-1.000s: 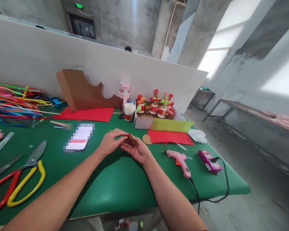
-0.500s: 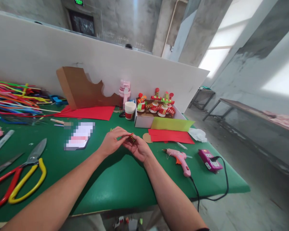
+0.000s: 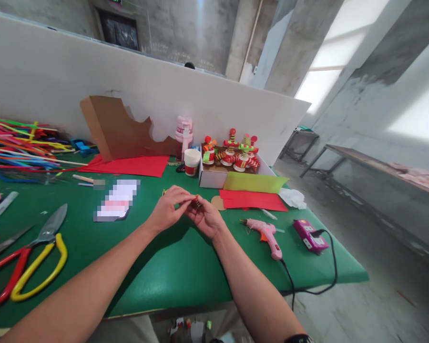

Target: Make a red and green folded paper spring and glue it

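Over the middle of the green table, both my hands meet around a small red and yellow coiled piece (image 3: 197, 203). My right hand (image 3: 208, 220) is closed around it from the right, fingers underneath. From the left, the thumb and forefinger of my left hand (image 3: 169, 206) pinch its upper end. A bit of thin yellow material (image 3: 163, 193) shows just behind my left knuckles; whether it joins the coil I cannot tell. Beyond the right hand lie a round brown disc (image 3: 217, 203) and a red paper strip (image 3: 252, 200).
At right sit a pink glue gun (image 3: 266, 235) and a purple power socket (image 3: 311, 236) with a black cord. A white box (image 3: 213, 179) holds several cup figures, beside stacked paper cups (image 3: 192, 163). Large scissors (image 3: 39, 252), a phone (image 3: 117, 200) and pipe cleaners (image 3: 21, 150) lie left.
The view has shifted slightly. Both hands stay together around the coiled piece, with only a tiny shift of the fingers.
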The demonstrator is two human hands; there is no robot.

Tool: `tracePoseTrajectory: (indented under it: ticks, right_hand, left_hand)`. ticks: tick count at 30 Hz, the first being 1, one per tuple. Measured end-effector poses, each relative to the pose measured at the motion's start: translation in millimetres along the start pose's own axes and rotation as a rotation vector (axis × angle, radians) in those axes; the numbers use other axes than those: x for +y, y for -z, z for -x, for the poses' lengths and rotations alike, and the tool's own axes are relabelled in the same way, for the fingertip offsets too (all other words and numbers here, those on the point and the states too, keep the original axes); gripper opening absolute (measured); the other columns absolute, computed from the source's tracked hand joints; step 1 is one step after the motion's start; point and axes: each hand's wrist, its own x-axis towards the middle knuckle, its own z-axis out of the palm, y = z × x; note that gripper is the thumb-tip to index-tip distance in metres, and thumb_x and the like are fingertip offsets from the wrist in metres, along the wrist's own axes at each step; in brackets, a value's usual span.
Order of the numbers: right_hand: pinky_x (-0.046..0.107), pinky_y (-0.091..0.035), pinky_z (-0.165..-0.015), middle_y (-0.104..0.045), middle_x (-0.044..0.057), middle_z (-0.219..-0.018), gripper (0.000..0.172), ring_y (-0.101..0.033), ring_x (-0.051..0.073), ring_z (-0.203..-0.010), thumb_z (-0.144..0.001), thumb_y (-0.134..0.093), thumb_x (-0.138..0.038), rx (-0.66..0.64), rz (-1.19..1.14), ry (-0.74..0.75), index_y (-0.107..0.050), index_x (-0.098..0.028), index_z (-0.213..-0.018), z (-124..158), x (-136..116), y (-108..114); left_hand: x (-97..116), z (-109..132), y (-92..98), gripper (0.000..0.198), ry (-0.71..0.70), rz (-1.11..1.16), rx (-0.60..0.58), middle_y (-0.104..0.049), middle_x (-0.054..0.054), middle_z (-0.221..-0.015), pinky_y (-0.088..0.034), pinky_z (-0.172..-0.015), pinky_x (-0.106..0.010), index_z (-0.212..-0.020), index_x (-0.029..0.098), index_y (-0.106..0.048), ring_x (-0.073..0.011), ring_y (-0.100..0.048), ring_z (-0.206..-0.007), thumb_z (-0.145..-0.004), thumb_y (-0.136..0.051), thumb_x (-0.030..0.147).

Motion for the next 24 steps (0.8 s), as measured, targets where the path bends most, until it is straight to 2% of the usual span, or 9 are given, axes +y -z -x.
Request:
tracePoseTrajectory:
  ticks: [4, 13, 24]
  right_hand:
    - [0.032, -0.059, -0.089, -0.073, 0.004, -0.075, 0.014, -0.072, 0.015, -0.077, -0.093, -0.061, -0.018, 0.010, -0.007, 0.012, -0.068, -0.014, -0.081, 0.9, -0.3, -0.9]
    - [0.033, -0.058, -0.089, -0.075, 0.005, -0.080, 0.011, -0.073, 0.017, -0.084, -0.090, -0.067, -0.023, 0.004, 0.025, 0.025, -0.068, -0.015, -0.082, -1.4, 1.7, 2.9]
    - [0.029, -0.059, -0.082, -0.074, 0.003, -0.076, 0.012, -0.072, 0.015, -0.075, -0.092, -0.063, -0.020, 0.013, -0.004, 0.022, -0.069, -0.014, -0.083, -1.7, 0.7, 2.5]
  left_hand:
    - [2.9, -0.4, -0.4, 0.022, -0.019, -0.008, -0.007, -0.073, -0.007, -0.093, -0.050, -0.086, -0.039, -0.098, 0.025, -0.077, -0.0229, -0.060, -0.092, -0.090, -0.057, 0.026]
    - [6.2, -0.7, -1.5, 0.022, -0.022, -0.011, -0.025, -0.074, -0.007, -0.093, -0.048, -0.088, -0.042, -0.098, 0.025, -0.076, -0.0235, -0.059, -0.092, -0.089, -0.057, 0.026]
    - [5.9, -0.2, -3.3, 0.022, -0.072, -0.042, 0.000, -0.073, -0.007, -0.094, -0.049, -0.086, -0.040, -0.098, 0.025, -0.076, -0.0231, -0.059, -0.091, -0.089, -0.056, 0.025]
